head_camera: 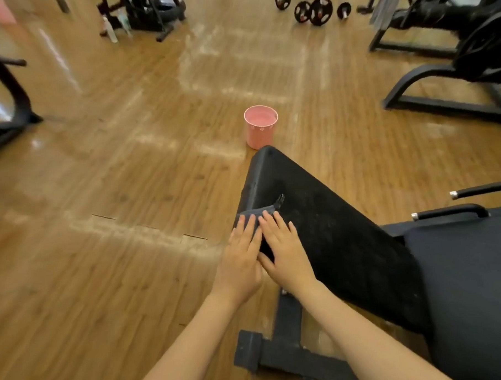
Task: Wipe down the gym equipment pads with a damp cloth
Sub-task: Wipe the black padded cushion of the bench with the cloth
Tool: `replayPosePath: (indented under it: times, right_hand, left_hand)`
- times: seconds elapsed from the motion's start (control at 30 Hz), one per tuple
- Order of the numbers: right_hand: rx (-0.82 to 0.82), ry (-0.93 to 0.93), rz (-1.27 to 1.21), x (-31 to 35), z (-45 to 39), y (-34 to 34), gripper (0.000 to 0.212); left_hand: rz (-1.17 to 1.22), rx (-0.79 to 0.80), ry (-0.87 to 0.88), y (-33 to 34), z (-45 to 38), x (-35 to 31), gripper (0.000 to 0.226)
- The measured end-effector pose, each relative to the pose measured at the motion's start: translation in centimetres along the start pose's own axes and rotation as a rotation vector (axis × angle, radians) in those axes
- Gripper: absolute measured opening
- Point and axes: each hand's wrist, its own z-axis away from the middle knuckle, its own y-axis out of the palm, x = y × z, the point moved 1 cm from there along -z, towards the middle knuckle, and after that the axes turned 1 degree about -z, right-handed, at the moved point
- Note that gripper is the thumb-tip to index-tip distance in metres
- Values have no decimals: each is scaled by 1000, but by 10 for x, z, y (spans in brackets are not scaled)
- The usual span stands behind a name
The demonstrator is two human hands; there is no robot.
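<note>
**Both hands flat on a cloth at the bench pad's left edge**

Dark grey folded cloth (256,215) draped over the left edge of the long black padded bench pad (331,229), partway down from the pad's far rounded corner, one pointed corner of the cloth sticking up onto the pad's top. Left hand (242,259) pressed flat on the part of the cloth hanging over the pad's side, fingers straight and close together, gripping nothing. Right hand (283,246) laid flat beside it on the pad's top edge, fingers straight and slightly spread, fingertips on the cloth, thumb tucked down toward the left hand; the two hands touching. Pale dusty speckling across the pad's top surface. Second black seat pad (471,280) adjoining at the near right end. Black metal bench foot (279,352) on the floor below the forearms. Two black chrome-tipped handles (451,212) off the bench's right side. Pink round bucket (261,126) upright on the brown wood-plank floor (101,225), just beyond the pad's far corner. Black weight plates and barbells (313,10) at the far edge of the floor, black machine frames (454,74) to the right and left.
</note>
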Motion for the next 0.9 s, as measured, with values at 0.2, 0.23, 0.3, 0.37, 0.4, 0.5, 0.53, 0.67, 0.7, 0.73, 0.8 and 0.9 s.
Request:
replayPosePath:
  times: [0.2,0.23,0.3,0.37,0.4,0.5,0.53,0.67,0.7,0.73,0.8,0.9]
  right_hand:
    - [-331,-109,-240,-28,-11,38,55]
    - [-380,-127,-262,-29,-11,43,53]
    - [-433,-149,-284,-31,-14,46,53]
    - [-434,-190,-248,-34,-19,44,54]
    - [-425,-234,-217,-36,-23,43,55]
    - [-357,-397,-169,-45,-31,41,51]
    - [-354,-434,-172,-48,-33,41,48]
    - [-477,-527,-276,-64,-32,43,38]
    - [-495,-541,-286,-69,-31,44,37]
    - [-497,-551,-270,-74,-30,44,37]
    - [-473,-568,-159,-77,-30,42,40]
    - [-383,-673,-92,-68,-36,35,46]
  left_hand:
    - [167,-276,3,34,2,16,62]
    - [206,-331,0,42,2,16,62]
    - [296,-430,-10,55,0,15,64]
    - [364,-498,-22,64,-1,17,67]
    - [384,-522,-26,67,-3,18,70]
    - [384,-566,-39,74,-3,22,73]
    - [371,-577,-54,77,-1,23,72]
    - [290,-561,-91,84,4,33,70]
    - [257,-540,-95,84,5,36,70]
    - [220,-514,-97,82,6,38,70]
    - [164,-443,-104,76,9,40,77]
    - [105,-344,-137,65,13,37,94]
